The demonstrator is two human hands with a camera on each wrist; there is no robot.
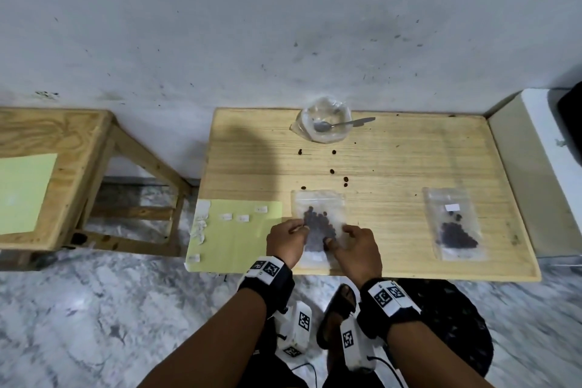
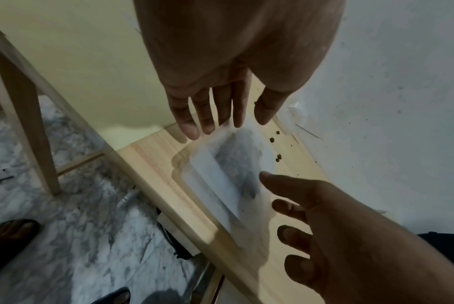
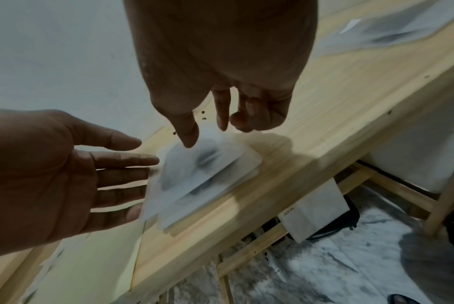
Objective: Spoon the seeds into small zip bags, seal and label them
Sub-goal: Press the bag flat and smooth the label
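Wooden table (image 1: 393, 164) first: the filled zip bag (image 1: 318, 224) lies flat near its front edge. Left hand (image 1: 285, 241) and right hand (image 1: 357, 246) flank it, fingers loose, gripping nothing. Best now: press along the strip evenly, then label.

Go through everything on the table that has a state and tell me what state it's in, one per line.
Near zip bag: flat on the table, holds seeds, no label visible.
Far zip bag: flat, holds seeds, white label on it.
Plastic bag: open, looks empty, spoon resting in it.
Loose seeds: scattered on the table.
Label sheet: a few labels left.
Left hand: open, at the near bag's edge.
Right hand: open, thumb on the near bag.
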